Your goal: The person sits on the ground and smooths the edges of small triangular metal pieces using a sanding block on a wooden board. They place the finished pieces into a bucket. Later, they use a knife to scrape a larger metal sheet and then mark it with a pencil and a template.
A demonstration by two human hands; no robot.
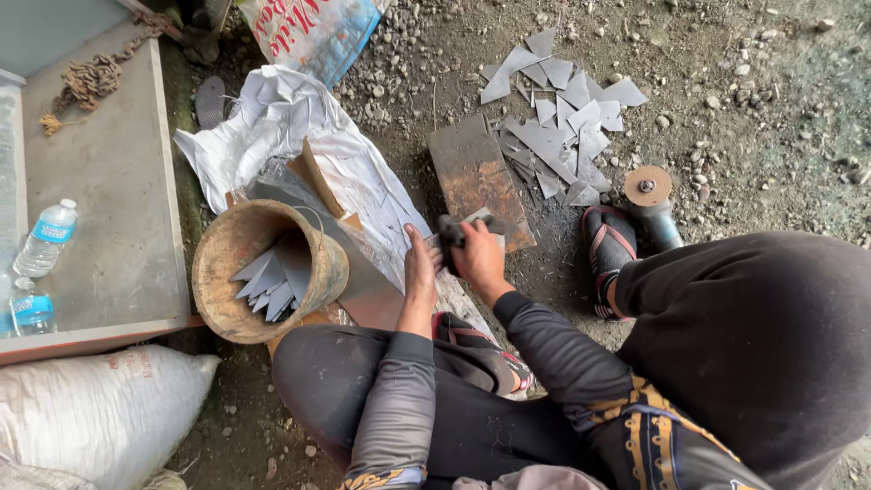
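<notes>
At the middle of the frame, the right hand (481, 257) is clamped on a dark tool (451, 232) over a grey metal piece (472, 220) on the rusty block (478, 177), the left hand (420, 270) flat, open beside it: best kept pressed firm.

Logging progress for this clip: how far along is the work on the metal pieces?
Done, apparently: a few cut grey pieces stand in the round bucket. In hand: the right hand grips a dark tool or piece, hard to tell which, at the rusty plate; the left hand rests beside it. Left: a larger pile of grey offcuts lies on the ground by the angle grinder.
</notes>
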